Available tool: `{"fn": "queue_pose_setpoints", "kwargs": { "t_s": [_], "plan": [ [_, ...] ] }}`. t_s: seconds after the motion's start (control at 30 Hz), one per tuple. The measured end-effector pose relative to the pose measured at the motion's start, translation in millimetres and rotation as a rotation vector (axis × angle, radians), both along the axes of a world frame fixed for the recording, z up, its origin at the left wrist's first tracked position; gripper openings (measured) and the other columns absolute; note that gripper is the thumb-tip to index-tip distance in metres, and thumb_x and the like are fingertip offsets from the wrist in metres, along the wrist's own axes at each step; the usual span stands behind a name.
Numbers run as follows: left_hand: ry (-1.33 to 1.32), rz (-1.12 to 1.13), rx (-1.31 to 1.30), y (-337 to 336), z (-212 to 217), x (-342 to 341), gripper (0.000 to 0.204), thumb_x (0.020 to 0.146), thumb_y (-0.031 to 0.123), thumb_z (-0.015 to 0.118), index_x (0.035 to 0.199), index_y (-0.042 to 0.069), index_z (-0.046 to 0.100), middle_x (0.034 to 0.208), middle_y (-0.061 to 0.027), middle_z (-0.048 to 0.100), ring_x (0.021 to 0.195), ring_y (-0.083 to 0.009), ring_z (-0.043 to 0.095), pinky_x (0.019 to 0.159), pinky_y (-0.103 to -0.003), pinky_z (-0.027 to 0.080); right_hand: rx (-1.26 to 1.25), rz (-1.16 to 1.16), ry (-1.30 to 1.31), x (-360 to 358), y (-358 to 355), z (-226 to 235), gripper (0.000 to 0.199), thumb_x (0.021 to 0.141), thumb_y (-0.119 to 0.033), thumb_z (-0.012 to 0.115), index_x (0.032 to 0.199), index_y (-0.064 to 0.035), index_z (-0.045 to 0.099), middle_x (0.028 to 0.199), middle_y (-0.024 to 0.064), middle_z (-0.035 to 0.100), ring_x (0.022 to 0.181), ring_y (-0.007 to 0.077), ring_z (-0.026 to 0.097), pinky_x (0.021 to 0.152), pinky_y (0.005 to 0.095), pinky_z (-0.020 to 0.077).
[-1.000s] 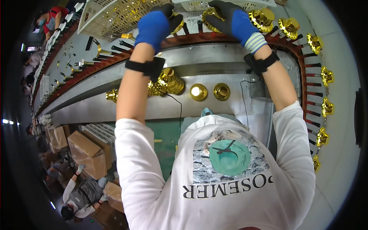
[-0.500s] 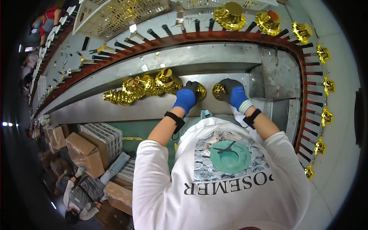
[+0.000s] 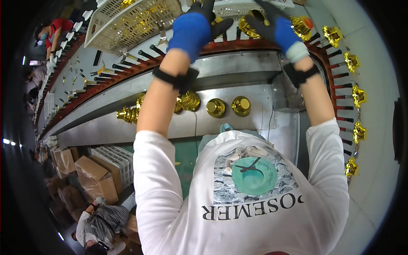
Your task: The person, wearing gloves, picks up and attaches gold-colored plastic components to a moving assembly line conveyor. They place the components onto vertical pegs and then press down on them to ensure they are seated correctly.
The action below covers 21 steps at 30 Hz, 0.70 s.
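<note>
My left hand (image 3: 195, 29), in a blue and black glove, reaches over the far conveyor with fingers and thumb apart. A shiny gold flared piece (image 3: 217, 20) shows partly behind its thumb. My right hand (image 3: 278, 27), gloved alike and slightly blurred, has its fingers stretched out beside another gold hat-shaped piece (image 3: 248, 27) on the line; whether they touch is unclear. Two loose gold pieces, a left one (image 3: 216, 108) and a right one (image 3: 241, 106), stand on the metal bench (image 3: 259, 95) before me. Stacked gold pieces (image 3: 189, 101) lie partly hidden by my left forearm.
A curved conveyor with black-tipped pegs (image 3: 344, 106) wraps round the bench, carrying more gold pieces (image 3: 359, 97) at right. A pale plastic crate (image 3: 136, 25) stands beyond it. Cardboard boxes (image 3: 95, 178) and a crouching person (image 3: 104, 223) are at lower left; another person (image 3: 59, 29) works at far left.
Both hands have left the two gold pieces on the bench and moved up and away to the conveyor. Those pieces now stand free. The conveyor's gold pieces at right have shifted.
</note>
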State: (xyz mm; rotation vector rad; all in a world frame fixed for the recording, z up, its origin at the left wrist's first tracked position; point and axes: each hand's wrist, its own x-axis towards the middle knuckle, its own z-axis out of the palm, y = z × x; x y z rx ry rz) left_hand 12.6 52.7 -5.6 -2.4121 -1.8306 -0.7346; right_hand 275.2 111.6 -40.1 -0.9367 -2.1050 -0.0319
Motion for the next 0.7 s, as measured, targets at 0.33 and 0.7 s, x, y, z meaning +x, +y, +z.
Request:
{"fn": "queue_pose_setpoints", "kwargs": {
  "t_s": [0.33, 0.7],
  "plan": [
    [-0.168, -0.058, -0.037, -119, -10, -12, 0.05, 0.091, 0.033, 0.084, 0.133, 0.009, 0.07, 0.11, -0.0194, 0.074, 0.085, -0.0375, 0.074, 0.073, -0.046, 0.06, -0.373, 0.242, 0.063, -2, -121, 25, 0.048, 0.084, -0.035, 0.087, 0.121, -0.009, 0.075, 0.1, 0.0163, 0.077, 0.089, 0.0373, 0.074, 0.083, 0.0475, 0.0596],
    [-0.101, 0.148, -0.606, -210, -262, 11, 0.054, 0.092, 0.046, 0.078, 0.126, 0.006, 0.067, 0.108, -0.024, 0.073, 0.093, -0.0444, 0.072, 0.076, -0.054, 0.058, -0.805, 0.067, -0.324, 14, -197, -214, 0.045, 0.084, -0.038, 0.085, 0.12, -0.013, 0.073, 0.115, 0.0142, 0.076, 0.107, 0.0355, 0.073, 0.095, 0.0474, 0.0581]
  ]
}}
